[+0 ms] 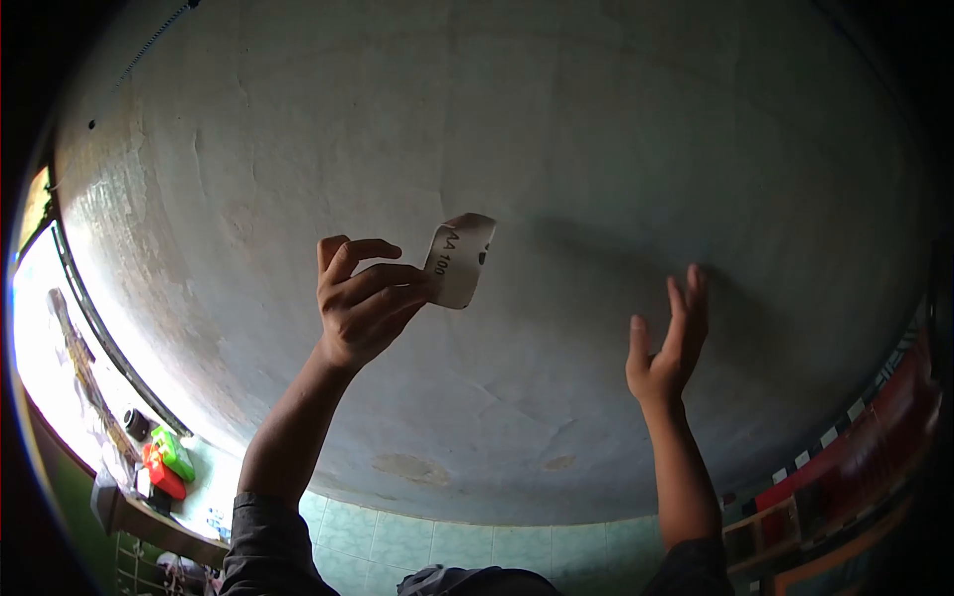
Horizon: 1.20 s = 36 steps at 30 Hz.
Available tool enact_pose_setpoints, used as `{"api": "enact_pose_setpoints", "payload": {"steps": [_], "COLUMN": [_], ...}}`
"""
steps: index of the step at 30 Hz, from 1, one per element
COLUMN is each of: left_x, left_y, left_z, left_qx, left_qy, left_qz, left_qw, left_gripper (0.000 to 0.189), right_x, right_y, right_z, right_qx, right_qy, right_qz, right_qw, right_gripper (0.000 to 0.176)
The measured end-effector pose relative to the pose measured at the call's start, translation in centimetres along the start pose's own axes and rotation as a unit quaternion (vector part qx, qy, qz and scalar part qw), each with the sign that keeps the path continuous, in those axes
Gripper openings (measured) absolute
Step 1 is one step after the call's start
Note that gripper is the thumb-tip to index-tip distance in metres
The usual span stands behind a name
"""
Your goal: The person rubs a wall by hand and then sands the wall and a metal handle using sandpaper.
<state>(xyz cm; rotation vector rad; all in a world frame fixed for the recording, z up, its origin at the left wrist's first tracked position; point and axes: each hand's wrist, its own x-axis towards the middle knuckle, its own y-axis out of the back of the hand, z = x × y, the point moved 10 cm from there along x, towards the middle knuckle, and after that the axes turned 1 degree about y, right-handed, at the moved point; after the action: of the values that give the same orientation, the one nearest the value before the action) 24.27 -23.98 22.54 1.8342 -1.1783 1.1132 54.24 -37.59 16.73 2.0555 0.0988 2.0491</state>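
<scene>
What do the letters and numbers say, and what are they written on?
"AA 100": printed sideways on the curled piece of paper pinched in the left hand.
Dark mark next to it on the same paper: too blurred to read.
Red and green things on the ledge by the window: any print is too small to read.
The ceiling and the open right hand: no writing.

left hand: fingers pinch sandpaper piece | right hand: spread, empty | ceiling overhead
</scene>
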Motion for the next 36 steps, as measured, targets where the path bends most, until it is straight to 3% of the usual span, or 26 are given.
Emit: {"api": "enact_pose_setpoints", "payload": {"steps": [2, 3, 7, 10, 17, 27, 30, 32, 36], "left_x": [-0.6, -0.9, -2.0, -2.5, -4.3, -9.3, -14.7, -20.1, -26.7], "left_y": [0.1, 0.1, 0.0, 0.2, -0.3, -0.2, 1.2, 2.6, 2.9], "left_z": [-1.5, -2.1, -3.8, -4.7, -6.2, -7.5, -9.7, -10.5, -9.0], "left_qx": [-0.010, -0.016, -0.043, -0.059, -0.066, -0.023, 0.019, 0.041, 0.045], "left_qy": [-0.028, -0.044, -0.068, -0.088, -0.102, -0.048, 0.014, 0.079, 0.252], "left_qz": [-0.002, -0.004, -0.005, -0.011, -0.050, -0.172, -0.167, -0.111, -0.109], "left_qw": [1.000, 0.999, 0.997, 0.994, 0.991, 0.984, 0.986, 0.990, 0.960], "left_gripper": [0.030, 0.029, 0.022, 0.027, 0.017, 0.035, 0.028, 0.035, 0.033], "right_x": [1.8, 2.9, 4.9, 4.5, 4.5, 3.6, 3.5, 2.9, 3.0], "right_y": [-0.2, 0.2, -0.8, -4.0, -9.8, -13.6, -14.0, -14.4, -15.0], "right_z": [-3.7, -5.8, -14.1, -18.9, -21.1, -20.5, -20.7, -21.2, -21.7], "right_qx": [0.021, 0.019, 0.067, 0.049, -0.009, -0.112, -0.131, -0.112, -0.066], "right_qy": [0.032, 0.065, 0.226, 0.299, 0.385, 0.315, 0.308, 0.277, 0.238], "right_qz": [-0.013, 0.022, 0.001, -0.063, -0.093, -0.108, -0.069, -0.065, -0.067], "right_qw": [0.999, 0.997, 0.972, 0.951, 0.918, 0.936, 0.940, 0.952, 0.967], "right_gripper": [0.055, 0.048, 0.039, 0.032, 0.037, 0.061, 0.076, 0.081, 0.079]}}
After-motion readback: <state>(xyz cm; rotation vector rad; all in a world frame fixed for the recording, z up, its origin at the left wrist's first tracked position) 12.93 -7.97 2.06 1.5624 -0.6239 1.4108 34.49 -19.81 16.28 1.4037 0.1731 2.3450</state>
